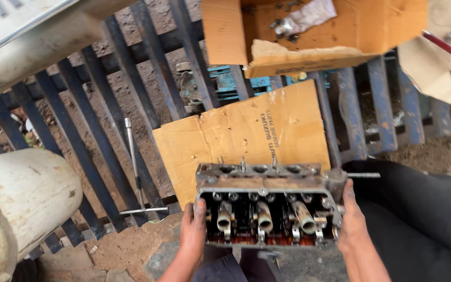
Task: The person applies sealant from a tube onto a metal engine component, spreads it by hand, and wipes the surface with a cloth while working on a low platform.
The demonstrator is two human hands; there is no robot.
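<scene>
An engine block [267, 206] was held up between two bare hands, above the person's lap and a patch of dirt ground. The left hand [193, 230] was pressed flat against the block's left side, thumb up along its edge; the right hand [352, 222] was clamped on the right side, fingers wrapped over the corner. The hands were kept well apart, one at each end. Three pale metal rocker pieces could be counted inside the open face, with three round openings seen along the top. One flat sheet of cardboard [246, 138] was laid on a grate of dark steel bars [90, 136] just beyond the block. One T-shaped wrench [137, 172] was left on the bars. An open cardboard box [314, 31] was seen further off, with small bolts and a crumpled bag inside.
</scene>
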